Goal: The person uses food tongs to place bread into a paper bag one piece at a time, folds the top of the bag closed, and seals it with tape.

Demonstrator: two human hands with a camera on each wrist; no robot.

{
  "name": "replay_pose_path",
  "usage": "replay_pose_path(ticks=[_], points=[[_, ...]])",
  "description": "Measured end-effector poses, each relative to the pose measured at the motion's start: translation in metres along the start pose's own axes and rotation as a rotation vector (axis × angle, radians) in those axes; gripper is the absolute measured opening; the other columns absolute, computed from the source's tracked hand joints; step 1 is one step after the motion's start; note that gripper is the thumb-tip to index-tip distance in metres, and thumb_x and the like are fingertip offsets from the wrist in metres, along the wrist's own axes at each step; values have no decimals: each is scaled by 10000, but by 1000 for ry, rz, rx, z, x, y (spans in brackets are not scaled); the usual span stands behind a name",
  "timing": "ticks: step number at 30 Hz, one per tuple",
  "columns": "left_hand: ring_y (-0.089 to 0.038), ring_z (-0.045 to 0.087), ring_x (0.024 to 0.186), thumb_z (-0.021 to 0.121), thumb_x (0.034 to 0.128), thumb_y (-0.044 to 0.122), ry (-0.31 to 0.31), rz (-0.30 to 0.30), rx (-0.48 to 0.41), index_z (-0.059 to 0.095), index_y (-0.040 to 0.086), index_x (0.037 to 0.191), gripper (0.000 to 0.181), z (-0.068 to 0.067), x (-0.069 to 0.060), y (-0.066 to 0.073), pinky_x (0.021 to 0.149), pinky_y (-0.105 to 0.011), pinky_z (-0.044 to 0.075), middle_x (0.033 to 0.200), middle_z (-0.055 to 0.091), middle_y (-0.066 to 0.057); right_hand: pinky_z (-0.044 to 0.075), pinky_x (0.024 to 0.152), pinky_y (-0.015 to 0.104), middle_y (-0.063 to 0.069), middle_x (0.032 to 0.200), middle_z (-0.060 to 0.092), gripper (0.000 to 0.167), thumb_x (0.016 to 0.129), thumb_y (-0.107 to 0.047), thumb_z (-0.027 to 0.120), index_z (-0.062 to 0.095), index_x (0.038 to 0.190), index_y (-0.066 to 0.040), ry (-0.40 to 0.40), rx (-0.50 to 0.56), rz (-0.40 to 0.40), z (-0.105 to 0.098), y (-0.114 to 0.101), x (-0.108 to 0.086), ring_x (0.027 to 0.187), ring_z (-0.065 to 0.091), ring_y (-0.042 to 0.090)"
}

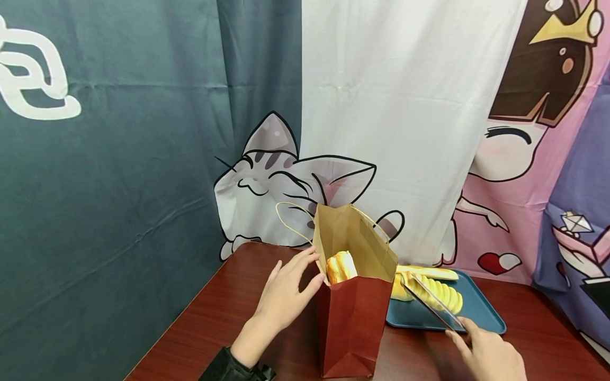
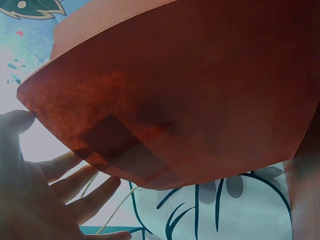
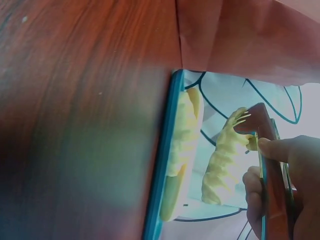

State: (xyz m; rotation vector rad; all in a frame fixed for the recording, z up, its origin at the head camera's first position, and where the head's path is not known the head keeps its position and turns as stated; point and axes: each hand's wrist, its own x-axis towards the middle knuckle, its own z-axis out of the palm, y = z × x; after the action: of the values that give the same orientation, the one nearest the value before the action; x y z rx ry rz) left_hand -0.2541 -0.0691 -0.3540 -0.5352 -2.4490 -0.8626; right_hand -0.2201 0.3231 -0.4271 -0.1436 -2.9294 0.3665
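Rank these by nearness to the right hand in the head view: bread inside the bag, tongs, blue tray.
1. Tongs, held in the right hand.
2. Blue tray, just ahead.
3. Bread inside the red bag, off to the left.

Dark teal cloth (image 1: pixel 143 174): one large white character (image 1: pixel 56 74) with thick, rounded strokes, at the upper left of the head view; it looks Chinese.
Reading of the character: cannot be told for certain, since the picture's left edge cuts off part of it.
Pink cloth (image 1: pixel 524 233): a printed heart sign (image 1: pixel 499 263) low on the panel, its left part red, its right part white, outlined in black.
Legible words, brands, numbers: none.
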Motion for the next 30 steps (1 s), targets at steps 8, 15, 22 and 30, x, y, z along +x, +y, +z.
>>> replay_pose_path(ticks=[8,15,22,30], points=[[-108,475,1407,554,977,478,3,2,4,595,217,1368,471,1,0,0,1201,-610,250,1522,493,111,404,482,342,-65,732,664,508,930,-473,646,631,1272,-98,90,25,-20,-11,-9,-6,562,533,121],[-111,477,1405,567,975,465,6,2,2,598,214,1365,465,1,0,0,1200,-612,250,1520,496,108,330,460,298,-103,635,570,440,917,-425,685,656,1211,-98,258,60,-78,-14,-16,-11,508,417,85],[-105,479,1403,566,975,468,8,-2,0,596,218,1368,467,1,0,0,1204,-603,250,1521,492,120,321,449,282,-111,601,567,337,878,-377,741,693,1107,-136,433,96,-123,-19,-27,-15,474,358,20],[-105,485,1398,573,974,460,9,-2,0,597,226,1365,457,1,0,0,1203,-599,254,1516,497,120,297,475,256,-102,592,516,304,869,-369,756,720,1098,-172,530,174,-119,-34,-42,-19,486,349,-18]])
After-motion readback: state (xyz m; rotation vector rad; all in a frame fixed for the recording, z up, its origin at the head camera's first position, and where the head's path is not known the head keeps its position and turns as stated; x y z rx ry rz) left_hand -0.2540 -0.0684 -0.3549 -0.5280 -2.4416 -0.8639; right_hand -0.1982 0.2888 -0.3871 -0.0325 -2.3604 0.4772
